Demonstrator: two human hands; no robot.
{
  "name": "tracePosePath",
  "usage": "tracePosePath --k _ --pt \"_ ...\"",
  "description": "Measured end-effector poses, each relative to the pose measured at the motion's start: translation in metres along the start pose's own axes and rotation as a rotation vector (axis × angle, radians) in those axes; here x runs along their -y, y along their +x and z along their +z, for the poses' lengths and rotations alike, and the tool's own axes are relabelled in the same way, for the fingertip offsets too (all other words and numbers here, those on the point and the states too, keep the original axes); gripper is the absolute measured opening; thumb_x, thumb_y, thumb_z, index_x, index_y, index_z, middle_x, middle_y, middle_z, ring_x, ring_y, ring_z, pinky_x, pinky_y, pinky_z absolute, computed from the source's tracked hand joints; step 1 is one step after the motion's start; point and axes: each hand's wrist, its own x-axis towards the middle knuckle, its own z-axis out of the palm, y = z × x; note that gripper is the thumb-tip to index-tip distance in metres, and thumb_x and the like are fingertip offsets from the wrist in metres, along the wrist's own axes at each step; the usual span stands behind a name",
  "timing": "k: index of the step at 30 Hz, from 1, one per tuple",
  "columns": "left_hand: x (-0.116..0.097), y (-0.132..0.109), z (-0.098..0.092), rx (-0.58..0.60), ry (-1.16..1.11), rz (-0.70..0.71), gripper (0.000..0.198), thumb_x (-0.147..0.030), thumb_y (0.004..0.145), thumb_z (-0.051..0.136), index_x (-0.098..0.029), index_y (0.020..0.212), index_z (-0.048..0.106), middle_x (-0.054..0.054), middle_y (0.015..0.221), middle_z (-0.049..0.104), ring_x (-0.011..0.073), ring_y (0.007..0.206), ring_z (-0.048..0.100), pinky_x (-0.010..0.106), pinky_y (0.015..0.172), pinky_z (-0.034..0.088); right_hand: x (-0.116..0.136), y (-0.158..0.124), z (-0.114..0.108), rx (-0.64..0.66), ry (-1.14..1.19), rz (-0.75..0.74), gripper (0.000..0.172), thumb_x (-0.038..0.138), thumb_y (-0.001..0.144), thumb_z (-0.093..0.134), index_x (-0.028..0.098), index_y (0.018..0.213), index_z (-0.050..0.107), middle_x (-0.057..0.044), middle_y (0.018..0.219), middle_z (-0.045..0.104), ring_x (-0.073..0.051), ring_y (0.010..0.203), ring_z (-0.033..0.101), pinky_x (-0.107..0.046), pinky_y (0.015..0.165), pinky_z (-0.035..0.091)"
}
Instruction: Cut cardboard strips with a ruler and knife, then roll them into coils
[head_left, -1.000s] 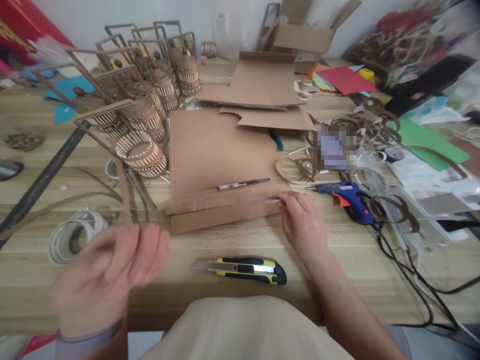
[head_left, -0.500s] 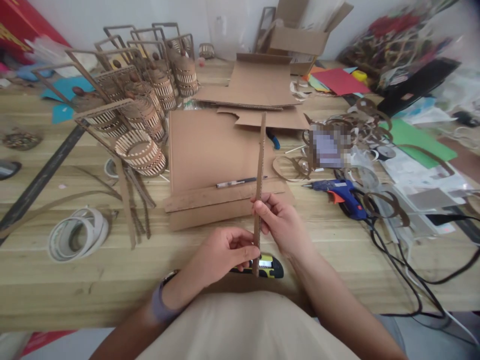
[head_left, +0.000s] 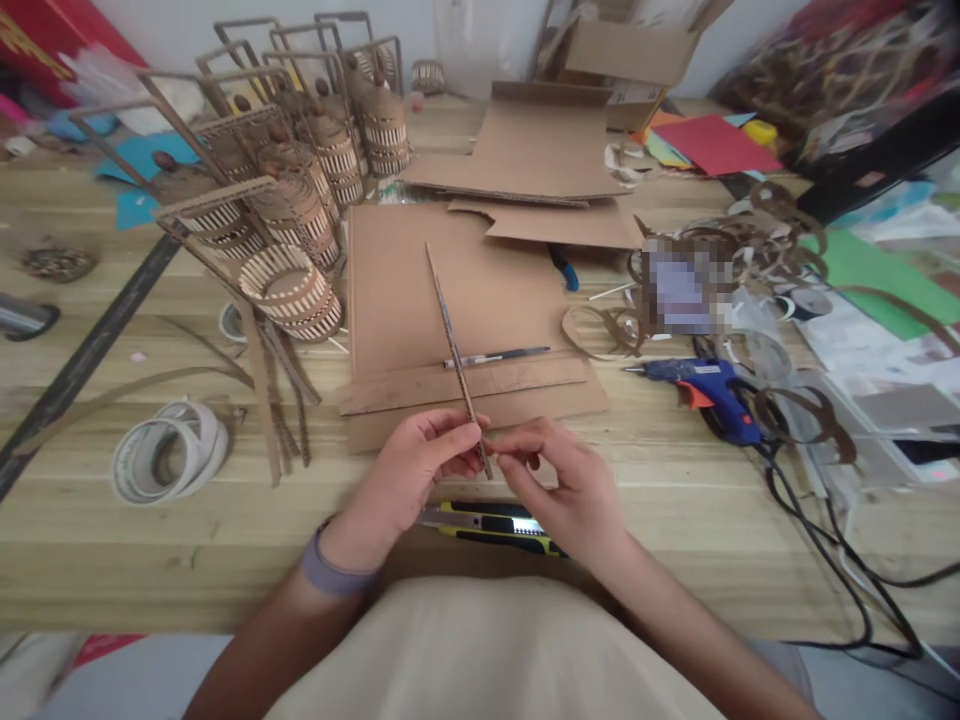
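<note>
Cardboard strip (head_left: 450, 330) was gripped by the left hand (head_left: 416, 468) toward the front edge of the table (head_left: 247, 560); whether also by the right hand (head_left: 576, 490) could not be told.

No txt legible anywhere. Bright red flat item (head_left: 67, 35), upper L: yellow marks, cut off & blurred. Blue plastic hot-glue gun (head_left: 716, 390), R side: pale lettering on body, too small to read. White round tape roll (head_left: 129, 470), L side: faint greenish print, illeg. Long black bar-shaped object (head_left: 877, 155), upper R: small pinkish label, unreadable
</note>
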Motion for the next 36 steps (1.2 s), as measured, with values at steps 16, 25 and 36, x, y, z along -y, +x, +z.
tracePosePath --k 16,25,36 --pt "-0.0019 -0.0031 0.0061 -0.104 -0.028 0.051 0.039 -0.04 0.061 0.088 -0.012 0.078 0.067 -0.001 0.066 0.068 0.0071 0.054 0.06 0.019 0.057 0.051 -0.0004 -0.005 0.0019 -0.025 -0.279 -0.282 0.014 0.01 0.089 0.057 0.021 0.093 0.064 -0.002 0.077 0.07 -0.014 0.065 0.064 -0.026 0.057 0.051" --pt "-0.0006 -0.0018 0.0063 -0.103 -0.027 0.049 0.041 -0.042 0.059 0.089 -0.012 0.076 0.066 -0.001 0.064 0.067 0.0069 0.053 0.059 0.018 0.056 0.05 -0.0041 -0.0062 0.0024 0.024 -0.226 -0.234 0.015 0.009 0.089 0.053 0.021 0.089 0.061 -0.001 0.075 0.066 -0.013 0.065 0.061 -0.026 0.058 0.05" --pt "0.0034 -0.0035 0.0057 -0.107 0.071 0.095 0.034 -0.033 0.068 0.082 -0.012 0.091 0.068 -0.001 0.069 0.067 0.0087 0.054 0.061 0.02 0.055 0.051 -0.0045 -0.0058 0.0048 0.014 -0.114 -0.139 0.017 0.007 0.085 0.053 0.022 0.083 0.06 0.001 0.072 0.063 -0.011 0.062 0.059 -0.023 0.055 0.047"
